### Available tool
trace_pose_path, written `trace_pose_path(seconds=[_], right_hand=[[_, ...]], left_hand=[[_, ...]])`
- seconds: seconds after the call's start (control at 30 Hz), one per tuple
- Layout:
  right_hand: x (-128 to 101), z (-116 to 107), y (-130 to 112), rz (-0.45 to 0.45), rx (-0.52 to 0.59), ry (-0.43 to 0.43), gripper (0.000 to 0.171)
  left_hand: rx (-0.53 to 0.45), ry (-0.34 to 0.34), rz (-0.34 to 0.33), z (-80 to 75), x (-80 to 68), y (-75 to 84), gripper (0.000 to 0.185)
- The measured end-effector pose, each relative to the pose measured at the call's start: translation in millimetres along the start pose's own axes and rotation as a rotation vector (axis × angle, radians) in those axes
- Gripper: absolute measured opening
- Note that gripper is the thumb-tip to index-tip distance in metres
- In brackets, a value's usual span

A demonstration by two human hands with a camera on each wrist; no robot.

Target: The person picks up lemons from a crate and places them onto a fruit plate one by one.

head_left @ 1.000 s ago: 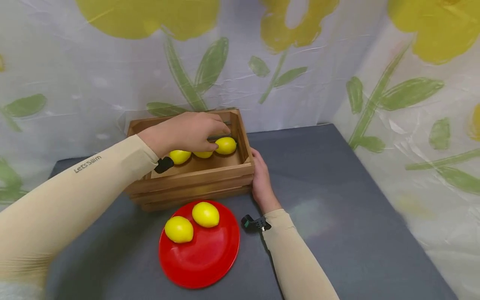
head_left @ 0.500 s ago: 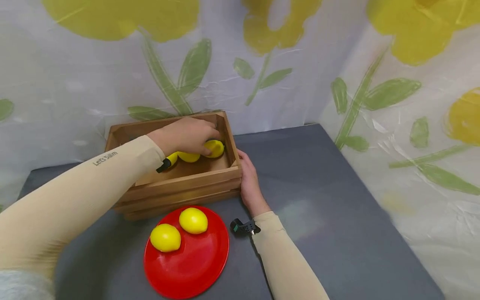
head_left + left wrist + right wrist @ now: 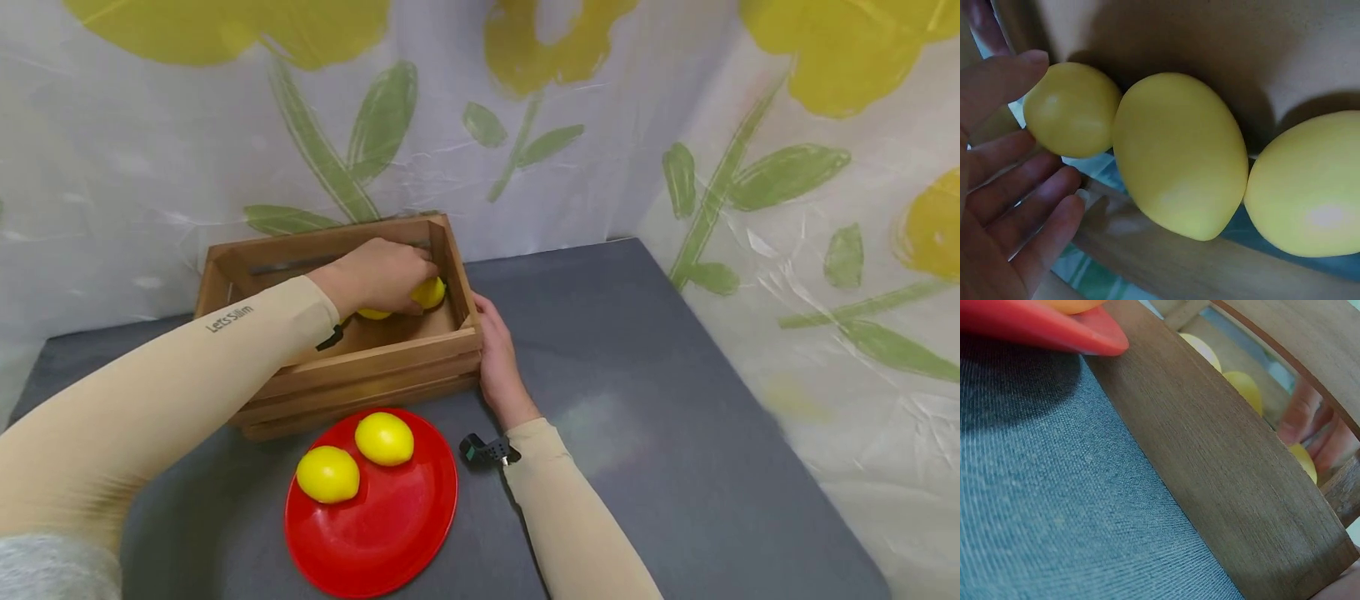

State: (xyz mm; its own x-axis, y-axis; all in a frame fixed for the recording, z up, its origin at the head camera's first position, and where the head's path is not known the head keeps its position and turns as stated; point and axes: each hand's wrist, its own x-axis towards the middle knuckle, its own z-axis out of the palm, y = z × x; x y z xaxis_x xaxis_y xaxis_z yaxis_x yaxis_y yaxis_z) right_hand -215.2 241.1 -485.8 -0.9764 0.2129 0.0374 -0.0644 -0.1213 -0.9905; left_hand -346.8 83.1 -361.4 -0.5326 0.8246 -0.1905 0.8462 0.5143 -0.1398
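Observation:
A wooden crate [image 3: 367,367] stands on the grey table and holds three yellow lemons in a row [image 3: 1179,156]. My left hand [image 3: 382,275] reaches down into it, over the right-hand lemon [image 3: 431,292]. In the left wrist view the thumb [image 3: 997,81] touches that lemon [image 3: 1072,109] while the fingers lie spread just below it, apart from it. My right hand [image 3: 491,350] rests flat against the crate's right end. A red plate [image 3: 420,533] in front of the crate carries two more lemons [image 3: 327,473] [image 3: 384,438].
The crate's front slat [image 3: 1229,487] fills the right wrist view, with the plate's rim [image 3: 1054,331] at top left. Flower-printed plastic sheeting [image 3: 600,125] walls the table at the back and right. Bare grey tabletop [image 3: 660,400] lies right of the crate.
My left hand has sunk lower into the crate and now covers the right-hand lemon. The right hand has stayed against the crate's end. The head view has shifted slightly.

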Motion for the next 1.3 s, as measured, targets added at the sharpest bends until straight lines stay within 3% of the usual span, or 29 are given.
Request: trace_pose_path(seconds=[0.2, 0.67, 1.3], right_hand=[[1.5, -0.2, -2.0, -0.002, 0.000, -0.002, 0.046], [2.7, -0.7, -1.2, 0.003, -0.002, -0.011, 0.047], [3.0, -1.2, -0.6, -0.005, -0.007, -0.012, 0.049]], left_hand=[[0.002, 0.015, -0.007, 3.7, 1.7, 1.1, 0.055], [-0.067, -0.019, -0.041, 5.0, 1.9, 2.5, 0.059], [-0.053, 0.011, -0.012, 11.8, 2.2, 5.9, 0.056]])
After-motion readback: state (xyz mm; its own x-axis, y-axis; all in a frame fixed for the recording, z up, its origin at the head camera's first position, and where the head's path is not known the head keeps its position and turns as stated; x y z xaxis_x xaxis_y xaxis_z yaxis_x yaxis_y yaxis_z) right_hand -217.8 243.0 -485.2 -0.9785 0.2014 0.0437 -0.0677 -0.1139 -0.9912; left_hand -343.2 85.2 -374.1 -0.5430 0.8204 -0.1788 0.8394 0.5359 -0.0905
